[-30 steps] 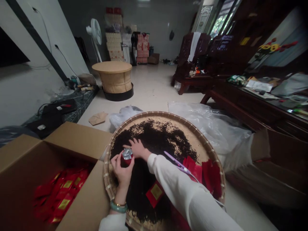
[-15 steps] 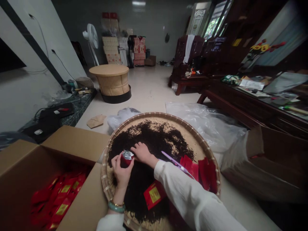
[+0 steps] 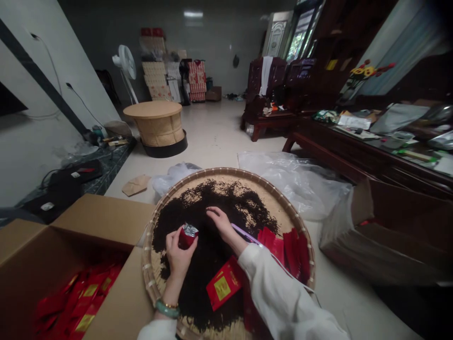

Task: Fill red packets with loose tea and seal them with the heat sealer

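Observation:
My left hand point(image 3: 179, 252) is closed round a small red packet point(image 3: 186, 240), held upright over the tray with its silvery foil mouth facing up. To its right, my right hand point(image 3: 220, 221) hovers at the dark tea leaves point(image 3: 198, 274), fingers stretched forward and a little bent; its thumb is hidden. The leaves are spread over a round woven bamboo tray point(image 3: 306, 222). A flat red packet with a gold label point(image 3: 222, 286) lies on them. Purple-handled scissors or tongs point(image 3: 244, 233) rest partly under my right forearm, beside more red packets point(image 3: 295, 250).
At the left stands an open cardboard box point(image 3: 106, 212) with many red packets point(image 3: 74, 302) inside. Another open box point(image 3: 382, 236) is at the right. Plastic sheeting point(image 3: 297, 182) covers floor beyond the tray. A round wooden table point(image 3: 155, 125) and dark furniture stand farther off.
My right hand has moved away from the packet's mouth, to the right over the leaves. My left hand still holds the packet in place. The view has shifted slightly.

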Demonstrator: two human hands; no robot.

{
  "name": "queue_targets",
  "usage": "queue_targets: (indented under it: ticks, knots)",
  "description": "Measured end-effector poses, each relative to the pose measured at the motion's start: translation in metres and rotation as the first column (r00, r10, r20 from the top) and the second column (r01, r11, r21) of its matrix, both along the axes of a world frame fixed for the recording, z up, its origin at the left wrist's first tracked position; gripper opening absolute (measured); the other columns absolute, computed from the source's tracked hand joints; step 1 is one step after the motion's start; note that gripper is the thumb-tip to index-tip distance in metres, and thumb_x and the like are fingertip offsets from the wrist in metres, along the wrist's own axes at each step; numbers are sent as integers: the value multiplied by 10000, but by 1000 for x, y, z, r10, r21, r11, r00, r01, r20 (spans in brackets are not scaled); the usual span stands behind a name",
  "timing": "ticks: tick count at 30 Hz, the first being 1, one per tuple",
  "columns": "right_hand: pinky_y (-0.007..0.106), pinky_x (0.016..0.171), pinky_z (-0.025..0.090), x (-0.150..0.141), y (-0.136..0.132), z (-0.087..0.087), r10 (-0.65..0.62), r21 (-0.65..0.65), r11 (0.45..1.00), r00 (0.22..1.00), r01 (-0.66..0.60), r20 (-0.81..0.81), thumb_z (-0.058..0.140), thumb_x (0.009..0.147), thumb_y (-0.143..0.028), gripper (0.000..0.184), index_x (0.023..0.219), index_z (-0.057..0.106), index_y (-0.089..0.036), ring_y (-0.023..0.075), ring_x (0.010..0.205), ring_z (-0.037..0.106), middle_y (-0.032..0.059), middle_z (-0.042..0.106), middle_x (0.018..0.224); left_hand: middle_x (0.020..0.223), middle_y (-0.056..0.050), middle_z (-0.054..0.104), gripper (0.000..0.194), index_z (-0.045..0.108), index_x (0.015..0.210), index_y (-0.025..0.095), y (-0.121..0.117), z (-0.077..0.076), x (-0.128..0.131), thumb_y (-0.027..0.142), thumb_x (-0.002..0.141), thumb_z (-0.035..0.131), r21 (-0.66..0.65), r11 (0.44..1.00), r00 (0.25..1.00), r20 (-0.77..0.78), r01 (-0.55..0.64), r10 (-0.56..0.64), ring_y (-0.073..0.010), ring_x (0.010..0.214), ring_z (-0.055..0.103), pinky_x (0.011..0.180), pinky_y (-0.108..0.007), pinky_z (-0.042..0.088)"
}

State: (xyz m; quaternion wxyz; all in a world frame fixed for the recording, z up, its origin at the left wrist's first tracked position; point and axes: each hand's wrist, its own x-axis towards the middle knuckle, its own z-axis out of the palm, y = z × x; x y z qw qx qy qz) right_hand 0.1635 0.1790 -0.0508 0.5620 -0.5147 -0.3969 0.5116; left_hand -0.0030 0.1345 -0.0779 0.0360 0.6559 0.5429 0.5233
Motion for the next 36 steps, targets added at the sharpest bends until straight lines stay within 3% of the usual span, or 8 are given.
queue_targets:
  ticks: [5,9,12,15,19,23,28,36]
  knots:
    - [359,670,518,20,-10,2,40,-38,998,961,-52,-272,485,779,-494,334,786,584,-175,216,747,621,59,637,707,924,-69,525,488,613,1123,151,2,2,12,393,709,706,-136,984,990,-62,115,-124,-210,833,568,729,-344,527]
    - [431,752,528,31,-17,13,29,-108,985,748,-135,-663,462,778,-481,334,815,587,-173,254,840,643,84,667,758,931,-75,529,496,612,1130,143,5,3,21,382,705,708,-156,978,987,-56,141,-152,-217,851,572,733,-347,527]
    - [472,794,516,33,-19,20,-56,-191,971,636,-145,-770,426,791,-433,293,793,574,-181,276,900,646,98,677,801,934,-73,526,499,608,1135,146,6,3,26,396,712,700,-166,975,987,-33,149,-157,-215,851,577,730,-344,528]
    - [484,805,508,33,-18,22,-115,-236,963,596,-128,-794,414,801,-374,256,819,572,-174,277,931,645,109,680,842,932,-72,527,500,608,1134,154,6,2,28,406,712,699,-167,975,988,-16,147,-152,-219,857,579,739,-350,527]
    - [481,798,506,32,-15,15,-98,-223,968,649,-114,-754,421,791,-380,270,885,575,-178,270,950,639,101,678,866,923,-71,532,504,611,1131,153,6,-2,28,414,709,701,-156,976,988,-12,149,-153,-221,847,581,744,-359,527]
    - [474,791,514,31,-13,13,-70,-183,979,703,-87,-708,455,764,-424,260,812,563,-192,267,904,643,82,667,792,912,-72,529,491,618,1123,146,5,-4,29,400,710,698,-157,977,988,-39,144,-152,-224,840,575,748,-370,527]
    - [427,817,517,20,-15,30,-89,-130,992,699,-5,-709,468,779,-428,263,762,577,-190,247,877,643,68,661,749,911,-76,534,456,637,1103,153,3,-2,33,376,711,698,-157,977,985,-70,145,-157,-225,846,568,765,-372,519]
    - [368,879,472,-2,-26,46,-40,13,999,874,53,-485,487,787,-524,403,833,664,-165,239,946,620,72,697,910,910,-67,530,478,641,1120,174,2,-5,35,271,657,705,-199,967,986,-21,160,-167,-236,862,561,783,-382,508]
